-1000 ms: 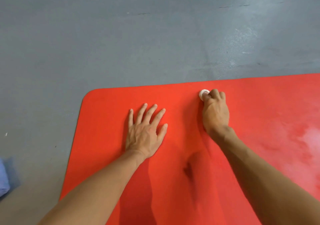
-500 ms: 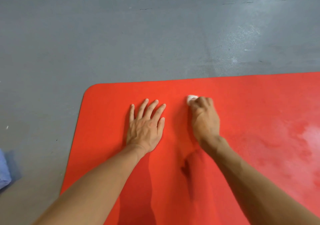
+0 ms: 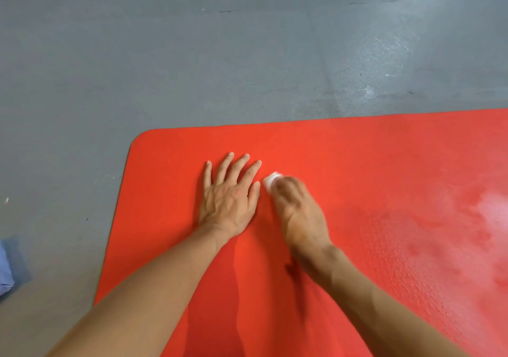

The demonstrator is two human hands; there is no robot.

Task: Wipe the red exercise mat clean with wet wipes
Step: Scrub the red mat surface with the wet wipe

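Note:
The red exercise mat (image 3: 371,164) lies on the floor, its rounded far-left corner in view. My left hand (image 3: 231,197) rests flat on the mat with fingers spread and straight. Just to its right, my right hand (image 3: 299,211) grips a small bunched white wet wipe (image 3: 272,178) and holds it down on the mat; only the wipe's tip shows past the fingers. The right hand is blurred. Both forearms reach in from the bottom edge.
Grey floor (image 3: 192,54) surrounds the mat on the far and left sides. A wet, shiny patch on the mat (image 3: 489,219) shows at the right. A bluish cloth-like object (image 3: 5,271) lies on the floor at the left edge.
My right hand has slid the wipe to the left and toward me, from mid-mat to right beside my left hand. My left hand stays planted flat.

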